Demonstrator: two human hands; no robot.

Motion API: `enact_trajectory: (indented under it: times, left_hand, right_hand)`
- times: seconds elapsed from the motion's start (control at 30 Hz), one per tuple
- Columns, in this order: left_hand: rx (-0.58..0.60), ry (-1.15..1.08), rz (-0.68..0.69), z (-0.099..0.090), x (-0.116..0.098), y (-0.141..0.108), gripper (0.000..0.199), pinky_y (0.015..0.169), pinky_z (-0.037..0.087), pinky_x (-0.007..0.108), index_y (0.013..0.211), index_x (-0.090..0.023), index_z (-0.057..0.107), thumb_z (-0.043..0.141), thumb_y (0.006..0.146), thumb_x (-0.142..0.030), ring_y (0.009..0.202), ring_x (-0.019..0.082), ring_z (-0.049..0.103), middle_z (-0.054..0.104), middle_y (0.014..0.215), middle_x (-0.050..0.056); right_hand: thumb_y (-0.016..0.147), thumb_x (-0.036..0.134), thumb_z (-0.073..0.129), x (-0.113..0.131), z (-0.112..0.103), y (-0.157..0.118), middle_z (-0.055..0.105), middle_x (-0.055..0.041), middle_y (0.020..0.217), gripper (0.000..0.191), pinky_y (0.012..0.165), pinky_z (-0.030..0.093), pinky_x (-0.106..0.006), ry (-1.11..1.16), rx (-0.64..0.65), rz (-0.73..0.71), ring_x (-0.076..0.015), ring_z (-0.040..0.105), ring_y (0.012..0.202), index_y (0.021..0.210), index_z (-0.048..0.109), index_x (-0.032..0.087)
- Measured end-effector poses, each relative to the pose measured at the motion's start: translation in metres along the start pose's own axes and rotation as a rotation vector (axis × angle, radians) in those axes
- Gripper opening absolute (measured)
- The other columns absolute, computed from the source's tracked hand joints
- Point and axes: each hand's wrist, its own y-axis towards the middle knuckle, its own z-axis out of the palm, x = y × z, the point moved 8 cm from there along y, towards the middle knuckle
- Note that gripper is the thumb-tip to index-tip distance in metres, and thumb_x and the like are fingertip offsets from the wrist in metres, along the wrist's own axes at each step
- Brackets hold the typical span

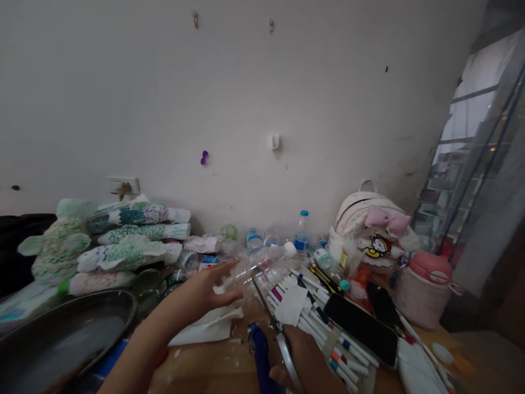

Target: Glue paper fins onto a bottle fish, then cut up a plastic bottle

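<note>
My left hand (215,284) reaches in from the lower left and grips a clear plastic bottle (266,260) lying on its side, its white cap (290,249) toward the right. The thumb sticks out below the bottle, while the other fingers are partly hidden. Closed around a pair of scissors (283,345), my right hand (307,358) is at the lower middle. The long metal blades point up and left, with their tips close to the bottle. Just left of the scissors lies a dark blue object (259,350) whose kind I cannot make out.
Many white markers (318,323) and a black phone (361,328) lie on the right. A blue-capped bottle (302,232), a white backpack (369,224) and a pink flask (424,290) stand behind. On the left are a large dark-rimmed pan (132,312) and paper-wrapped, coloured bottle shapes (129,251).
</note>
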Motion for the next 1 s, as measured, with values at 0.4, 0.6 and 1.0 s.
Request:
enact_trajectory:
  times: [0.4, 0.6, 1.0]
  left_hand:
    - [-0.018, 0.091, 0.05, 0.016, -0.006, 0.006, 0.062, 0.089, 0.049, 0.038, 0.132, -0.015, 0.048, 0.058, 0.077, -0.041, 0.104, 0.027, 0.063, 0.063, 0.124, 0.014]
    - [-0.027, 0.094, 0.025, 0.014, -0.012, 0.004, 0.06, 0.091, 0.048, 0.038, 0.13, -0.013, 0.049, 0.06, 0.077, -0.037, 0.107, 0.028, 0.062, 0.064, 0.122, 0.015]
    - [0.04, 0.261, -0.066, 0.017, -0.011, 0.005, 0.064, 0.09, 0.047, 0.039, 0.137, -0.013, 0.041, 0.057, 0.081, -0.039, 0.112, 0.03, 0.059, 0.061, 0.126, 0.017]
  right_hand:
    - [0.067, 0.047, 0.066, 0.006, -0.005, 0.006, 0.068, -0.0074, 0.084, 0.052, 0.072, 0.047, -0.032, 0.043, -0.111, 0.003, -0.0262, 0.062, 0.078, 0.11, 0.058, 0.02]
    - [0.078, 0.044, 0.054, 0.002, -0.008, 0.006, 0.067, -0.0038, 0.071, 0.027, 0.062, 0.044, -0.027, 0.097, -0.139, 0.028, -0.02, 0.059, 0.066, 0.088, 0.065, 0.021]
    - [0.079, 0.043, 0.052, -0.014, 0.004, 0.012, 0.069, -0.0076, 0.067, 0.034, 0.05, 0.034, -0.023, 0.15, -0.137, 0.152, -0.0176, 0.057, 0.06, 0.071, 0.066, 0.013]
